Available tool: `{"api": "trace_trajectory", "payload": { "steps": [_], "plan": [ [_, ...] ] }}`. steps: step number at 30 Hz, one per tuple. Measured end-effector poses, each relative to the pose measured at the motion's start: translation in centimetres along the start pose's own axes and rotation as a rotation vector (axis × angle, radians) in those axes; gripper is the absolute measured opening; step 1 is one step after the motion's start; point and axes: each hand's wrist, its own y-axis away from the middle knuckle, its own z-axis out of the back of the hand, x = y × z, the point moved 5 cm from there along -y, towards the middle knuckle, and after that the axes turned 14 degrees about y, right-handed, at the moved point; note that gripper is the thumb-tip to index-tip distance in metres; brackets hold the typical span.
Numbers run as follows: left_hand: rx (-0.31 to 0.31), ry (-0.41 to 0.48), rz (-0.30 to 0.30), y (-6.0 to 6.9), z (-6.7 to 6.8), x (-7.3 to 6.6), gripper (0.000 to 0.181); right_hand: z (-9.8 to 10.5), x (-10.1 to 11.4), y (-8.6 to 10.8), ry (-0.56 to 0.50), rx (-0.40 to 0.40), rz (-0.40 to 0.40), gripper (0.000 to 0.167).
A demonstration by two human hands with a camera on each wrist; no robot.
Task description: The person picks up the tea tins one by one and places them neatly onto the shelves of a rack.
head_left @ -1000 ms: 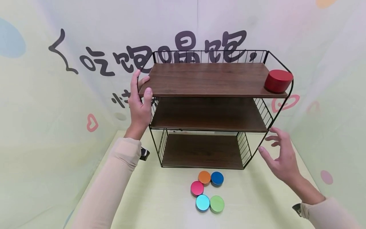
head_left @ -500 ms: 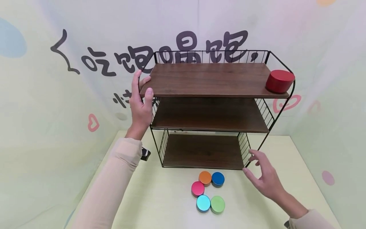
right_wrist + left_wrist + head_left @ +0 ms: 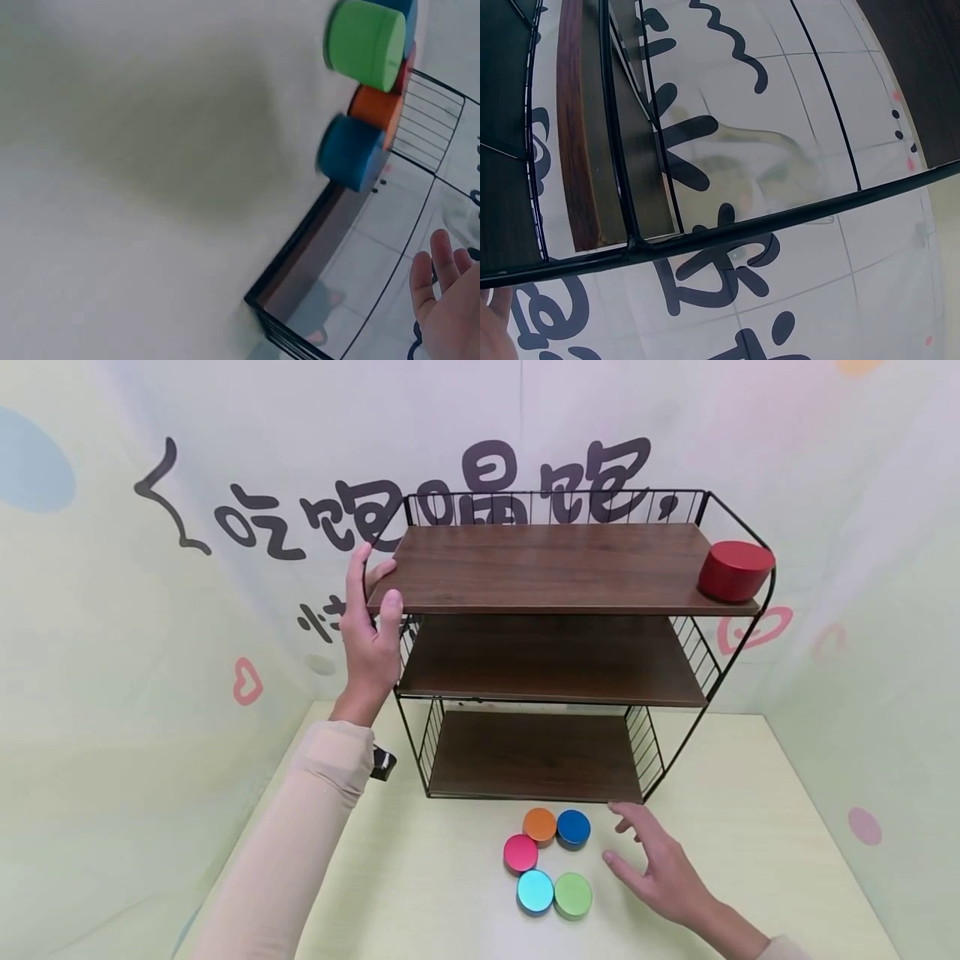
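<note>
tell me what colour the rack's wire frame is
The wire frame is black; it shows best in the left wrist view.

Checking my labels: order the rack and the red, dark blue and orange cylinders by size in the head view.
Rack
Red cylinder, perhaps enlarged by nearness
Dark blue cylinder and orange cylinder: too alike to rank

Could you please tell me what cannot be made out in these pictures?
- Left wrist view: most of the left hand, cut off by the picture's edge at lower left.
- Right wrist view: most of the pink cylinder, hidden behind the green cylinder.
- Head view: part of the wall lettering, hidden by the rack.
- Head view: most of the right sleeve, cut off by the bottom edge.
</note>
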Motion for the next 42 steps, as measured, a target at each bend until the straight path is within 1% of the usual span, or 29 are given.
{"api": "trace_trajectory", "payload": {
  "steps": [4,9,15,18,22,26,29,36,42],
  "plan": [
    [0.001,-0.004,-0.007,0.0,0.0,-0.1,0.057,-1.1,0.4,0.7,0.009,0.046,-0.017,0.064],
    [0.001,-0.009,-0.02,0.0,0.0,-0.3,0.056,-2.5,0.9,1.7,0.026,0.123,-0.021,0.06],
    [0.001,-0.004,-0.024,0.0,0.0,-0.3,0.057,-3.7,1.5,2.7,-0.025,0.194,-0.014,0.061],
    [0.003,0.001,-0.027,0.0,0.0,-0.3,0.056,-4.3,1.8,3.1,-0.035,0.236,-0.022,0.061],
    [0.007,0.007,-0.031,0.0,-0.1,-0.3,0.056,-4.9,2.0,3.5,-0.028,0.301,-0.054,0.06],
    [0.006,0.008,-0.03,0.0,-0.1,-0.3,0.056,-5.7,2.0,3.8,-0.028,0.395,-0.105,0.06],
    [0.005,0.006,-0.027,0.0,-0.1,-0.3,0.056,-6.4,2.0,4.0,-0.024,0.435,-0.121,0.06],
    [0.009,0.008,-0.021,0.0,0.0,-0.3,0.056,-7.1,2.3,4.6,0.023,0.425,-0.086,0.055],
    [0.005,0.002,-0.01,0.0,0.0,-0.3,0.056,-7.2,2.6,4.8,0.048,0.393,-0.091,0.053]
  ]
}}
